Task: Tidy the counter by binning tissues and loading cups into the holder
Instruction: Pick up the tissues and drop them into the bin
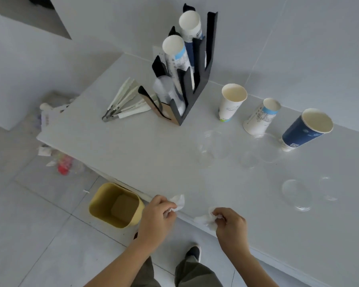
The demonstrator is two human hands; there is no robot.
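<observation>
At the counter's (133, 154) near edge, both hands grip crumpled tissues — the left hand (157, 216) is closed on one tissue (178, 200), the right hand (231, 225) pinches another (205, 220). Below, on the floor just beside the left hand, stands a yellow bin (116, 205). Toward the far edge the black holder (192, 79) carries stacked cups; three paper cups (232, 102) stand loose to its right.

Counter (133, 146) white. Holder (197, 79) black. Bin (114, 206) yellow. Tissues (178, 200) white. One cup (305, 129) navy, printed; others white.
</observation>
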